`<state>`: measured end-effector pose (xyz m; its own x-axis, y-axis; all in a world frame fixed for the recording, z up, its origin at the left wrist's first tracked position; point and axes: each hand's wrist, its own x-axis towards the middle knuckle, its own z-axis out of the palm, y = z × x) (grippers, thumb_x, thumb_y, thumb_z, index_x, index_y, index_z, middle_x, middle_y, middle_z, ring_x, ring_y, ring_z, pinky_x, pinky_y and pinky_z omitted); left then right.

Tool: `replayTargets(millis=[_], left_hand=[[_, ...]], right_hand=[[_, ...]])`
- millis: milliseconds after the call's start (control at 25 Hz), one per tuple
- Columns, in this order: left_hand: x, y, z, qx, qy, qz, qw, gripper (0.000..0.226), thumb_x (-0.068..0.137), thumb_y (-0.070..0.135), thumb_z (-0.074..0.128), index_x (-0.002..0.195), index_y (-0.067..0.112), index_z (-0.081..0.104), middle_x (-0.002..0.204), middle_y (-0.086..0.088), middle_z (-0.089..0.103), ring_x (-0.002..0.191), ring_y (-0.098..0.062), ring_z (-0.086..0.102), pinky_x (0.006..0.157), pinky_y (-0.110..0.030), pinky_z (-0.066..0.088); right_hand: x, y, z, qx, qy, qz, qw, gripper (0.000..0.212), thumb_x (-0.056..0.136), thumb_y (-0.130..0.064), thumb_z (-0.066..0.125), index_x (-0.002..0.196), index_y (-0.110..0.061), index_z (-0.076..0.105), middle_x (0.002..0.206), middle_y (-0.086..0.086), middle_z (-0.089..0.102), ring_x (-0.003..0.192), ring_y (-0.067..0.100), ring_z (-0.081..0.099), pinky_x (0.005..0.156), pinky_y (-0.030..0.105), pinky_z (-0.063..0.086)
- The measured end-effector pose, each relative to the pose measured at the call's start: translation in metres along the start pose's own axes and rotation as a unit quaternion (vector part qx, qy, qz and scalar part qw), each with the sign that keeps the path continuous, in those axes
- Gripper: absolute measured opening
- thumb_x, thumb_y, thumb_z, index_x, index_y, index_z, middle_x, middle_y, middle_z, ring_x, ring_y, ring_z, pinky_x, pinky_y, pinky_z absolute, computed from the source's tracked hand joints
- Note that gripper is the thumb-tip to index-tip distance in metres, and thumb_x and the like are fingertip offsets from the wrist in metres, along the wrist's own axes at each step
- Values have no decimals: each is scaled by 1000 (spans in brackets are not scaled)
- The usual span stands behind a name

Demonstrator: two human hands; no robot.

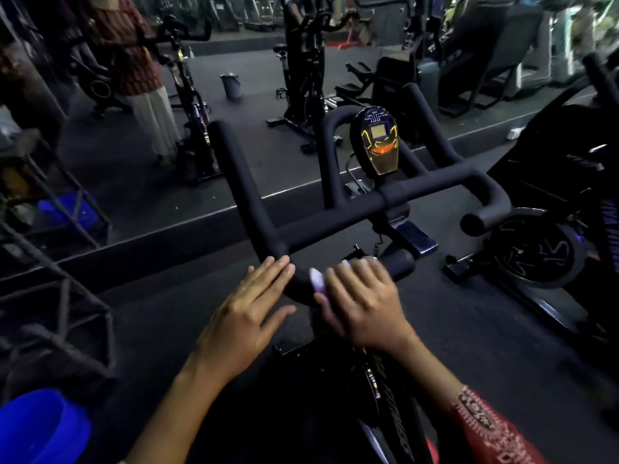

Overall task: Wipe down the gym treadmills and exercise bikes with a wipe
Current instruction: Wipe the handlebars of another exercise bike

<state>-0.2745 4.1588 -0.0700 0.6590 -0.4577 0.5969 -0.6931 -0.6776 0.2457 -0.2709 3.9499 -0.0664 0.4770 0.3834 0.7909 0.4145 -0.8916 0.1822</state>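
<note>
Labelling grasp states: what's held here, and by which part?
Right hand presses the wipe on the handlebar, palm and fingers over its middle; blur hides any curl. Left hand holds nothing.
</note>
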Motion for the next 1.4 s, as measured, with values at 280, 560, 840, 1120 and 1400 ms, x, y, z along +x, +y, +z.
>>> replayTargets(millis=[280,560,840,1120,1400], left_hand=[[15,10,16,-48,52,-19,997,53,91,41,49,118,-3,61,125,-18,59,127,-24,42,110,-30,29],[15,13,12,-60,70,-22,996,49,88,39,54,114,-1,65,121,-14,62,124,-21,46,108,-24,32],[35,6,-6,-34,135,-101,985,40,90,33,52,102,-1,70,108,-13,67,108,-17,55,98,-18,37],[50,-1,9,-30,81,-129,988,48,92,26,44,128,-3,55,133,-16,55,128,-17,42,110,-26,29],[88,16,28,-4,-19,-153,988,60,86,40,41,130,1,55,135,-11,53,127,-22,48,111,-25,22]], right_hand=[[-2,-16,3,18,26,166,986,34,98,-23,41,85,-6,68,83,9,64,95,30,57,111,55,27],[-18,44,-11,43,-9,51,998,41,102,-28,36,94,-1,66,92,14,66,86,33,59,93,46,45],[88,38,2,200,-80,32,976,46,103,-34,31,112,-1,63,104,15,61,100,28,49,91,37,39],[89,65,60,241,-264,-208,910,52,94,-33,42,137,-3,50,135,13,56,123,30,55,102,49,43],[70,135,38,262,-275,-163,911,52,91,-4,36,142,-11,45,148,3,42,140,24,32,114,33,30]])
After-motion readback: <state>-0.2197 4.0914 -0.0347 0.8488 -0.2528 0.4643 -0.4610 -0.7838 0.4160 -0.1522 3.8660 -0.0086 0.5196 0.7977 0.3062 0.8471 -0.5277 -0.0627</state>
